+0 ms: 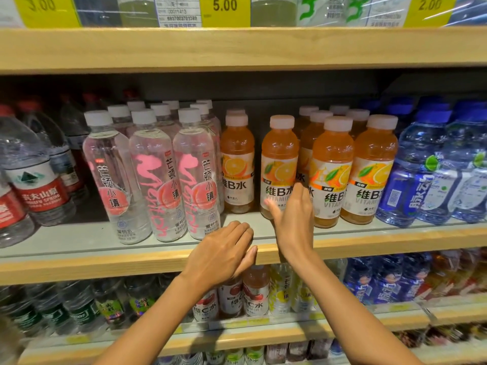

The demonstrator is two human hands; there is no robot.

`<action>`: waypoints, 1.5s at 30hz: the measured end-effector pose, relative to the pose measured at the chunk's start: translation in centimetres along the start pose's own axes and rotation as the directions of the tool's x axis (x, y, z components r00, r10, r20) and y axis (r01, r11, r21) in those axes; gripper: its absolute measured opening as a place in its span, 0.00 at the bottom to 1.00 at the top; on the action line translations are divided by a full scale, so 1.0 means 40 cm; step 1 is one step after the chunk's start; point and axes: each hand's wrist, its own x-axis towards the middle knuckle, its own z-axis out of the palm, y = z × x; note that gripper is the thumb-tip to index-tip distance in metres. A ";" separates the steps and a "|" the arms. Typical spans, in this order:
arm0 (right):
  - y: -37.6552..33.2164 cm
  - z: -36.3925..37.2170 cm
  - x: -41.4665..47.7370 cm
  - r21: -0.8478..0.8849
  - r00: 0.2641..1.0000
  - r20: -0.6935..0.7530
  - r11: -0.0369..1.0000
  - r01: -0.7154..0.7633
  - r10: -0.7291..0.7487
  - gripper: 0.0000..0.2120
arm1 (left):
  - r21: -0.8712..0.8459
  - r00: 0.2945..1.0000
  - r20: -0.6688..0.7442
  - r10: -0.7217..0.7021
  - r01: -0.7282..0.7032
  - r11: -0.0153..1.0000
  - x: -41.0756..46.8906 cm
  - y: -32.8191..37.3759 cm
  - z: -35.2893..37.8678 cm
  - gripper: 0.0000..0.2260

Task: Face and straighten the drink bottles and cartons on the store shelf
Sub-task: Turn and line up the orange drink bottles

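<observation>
- Nearest of all, the left hand (pixel 224 256) rests on the wooden lip of the shelf (pixel 105 262), fingers loosely bent and holding nothing.
- Just up and right of it, the right hand (pixel 293 222) reaches onto the shelf, fingers straight and thumb spread, not closed on anything.
- That thumb touches the lower label of the front orange bottle (pixel 279 159), which stands upright. The fingers lie along its right side, in front of the neighbouring orange bottles (pixel 332 164).
- Left of the right hand, across a gap, a set-back orange bottle (pixel 237 159) stands deeper on the shelf.
- Further left stand the pink-labelled clear bottles (pixel 152 175), then the red-labelled water bottles (pixel 37 185).
- Far right of the right hand stand the blue bottles (pixel 421 167).
- Below both hands, the lower-shelf bottles (pixel 255 293) stand in a row.
</observation>
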 end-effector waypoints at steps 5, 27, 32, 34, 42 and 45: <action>-0.005 0.036 0.063 -0.140 0.997 0.067 0.989 -0.037 0.047 0.13 | 0.018 1.000 -0.021 0.006 -0.006 1.000 -0.003 0.002 0.002 0.16; -0.081 0.106 0.050 0.394 0.967 0.256 0.914 -0.092 -0.013 0.20 | 0.074 0.993 -0.109 0.033 -0.025 0.997 -0.014 0.006 0.012 0.16; -0.078 0.141 0.061 0.322 0.938 0.346 0.940 -0.115 -0.004 0.17 | 0.080 0.993 -0.112 0.028 -0.019 0.997 -0.014 0.008 0.008 0.16; -0.073 0.146 0.064 0.370 0.931 0.365 0.917 -0.147 0.002 0.15 | 0.077 0.995 -0.100 0.026 -0.019 0.997 -0.014 0.009 0.006 0.16; -0.062 0.109 0.057 0.543 0.940 0.316 0.837 -0.070 -0.126 0.14 | 0.079 0.998 -0.054 0.013 -0.008 0.997 -0.010 0.012 -0.006 0.14; -0.053 0.068 0.051 0.590 0.948 0.268 0.807 -0.018 -0.175 0.10 | 0.077 0.998 -0.057 0.010 -0.006 0.997 -0.006 0.016 -0.013 0.14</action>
